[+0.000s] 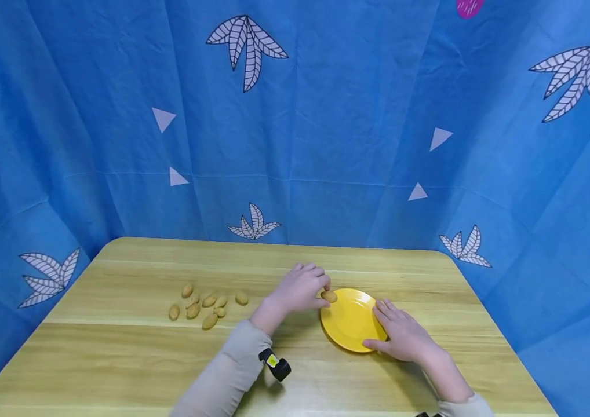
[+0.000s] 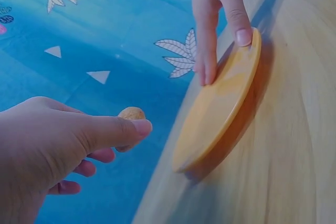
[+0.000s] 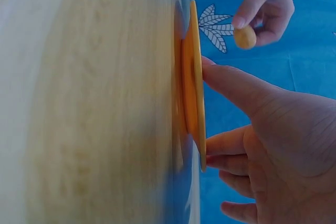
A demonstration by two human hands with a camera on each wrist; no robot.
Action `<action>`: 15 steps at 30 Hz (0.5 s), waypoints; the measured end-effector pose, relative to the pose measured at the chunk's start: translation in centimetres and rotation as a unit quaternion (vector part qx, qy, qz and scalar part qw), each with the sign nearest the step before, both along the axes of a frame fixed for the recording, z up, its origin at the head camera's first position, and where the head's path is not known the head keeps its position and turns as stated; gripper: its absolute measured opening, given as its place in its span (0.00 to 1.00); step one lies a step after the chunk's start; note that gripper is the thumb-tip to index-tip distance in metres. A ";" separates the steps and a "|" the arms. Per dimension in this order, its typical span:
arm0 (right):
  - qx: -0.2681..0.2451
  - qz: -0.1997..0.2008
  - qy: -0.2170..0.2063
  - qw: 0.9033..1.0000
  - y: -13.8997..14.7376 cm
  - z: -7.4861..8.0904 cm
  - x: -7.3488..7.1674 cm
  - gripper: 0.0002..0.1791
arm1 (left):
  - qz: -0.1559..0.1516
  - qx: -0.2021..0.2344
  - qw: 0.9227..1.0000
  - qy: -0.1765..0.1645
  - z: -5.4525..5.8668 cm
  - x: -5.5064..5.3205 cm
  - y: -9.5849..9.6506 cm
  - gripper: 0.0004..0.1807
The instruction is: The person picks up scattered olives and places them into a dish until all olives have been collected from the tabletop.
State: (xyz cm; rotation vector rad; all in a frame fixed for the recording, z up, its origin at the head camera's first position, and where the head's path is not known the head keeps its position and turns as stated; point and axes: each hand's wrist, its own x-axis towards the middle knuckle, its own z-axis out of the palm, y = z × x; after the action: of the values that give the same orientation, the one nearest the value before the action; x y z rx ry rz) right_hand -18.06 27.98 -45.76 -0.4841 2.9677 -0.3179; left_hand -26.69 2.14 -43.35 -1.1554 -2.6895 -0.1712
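My left hand [image 1: 300, 289] pinches a small potato [image 1: 329, 296], tan and oval, between thumb and fingers. In the head view it is at the left rim of a yellow plate [image 1: 349, 324]; both wrist views show the potato [image 3: 245, 37] raised above the plate. My right hand [image 1: 401, 333] rests on the plate's right side, its thumb [image 2: 242, 36] on the near rim and the fingertips on the top face. The plate [image 2: 220, 108] lies flat on the table. Several similar potatoes [image 1: 210, 321] lie loosely grouped on the left.
The wooden table [image 1: 117, 359] reaches back to a blue curtain [image 1: 326, 116] with white leaf prints. A black band with a small camera [image 1: 276, 365] sits on my left wrist.
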 end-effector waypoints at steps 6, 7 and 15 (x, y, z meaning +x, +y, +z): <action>0.000 -0.001 -0.002 1.000 0.1 -0.1 -0.1 0.50 | 0.010 -0.012 1.000 -0.007 -0.8 -0.6 2.2 0.16; 0.001 -0.001 -0.002 1.000 0.2 -0.1 -0.1 0.50 | 0.011 -0.012 1.000 -0.009 -0.8 -0.7 2.5 0.16; -0.002 0.003 -0.004 1.000 0.1 0.0 -0.1 0.49 | 0.019 -0.013 0.999 -0.025 -2.0 -1.1 5.0 0.16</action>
State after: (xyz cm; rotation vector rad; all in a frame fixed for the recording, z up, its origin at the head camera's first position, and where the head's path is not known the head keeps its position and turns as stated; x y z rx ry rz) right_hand -18.17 28.09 -45.76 -0.4904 2.9581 -0.3233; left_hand -27.82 7.17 -45.38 -1.1216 -2.7626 -0.1609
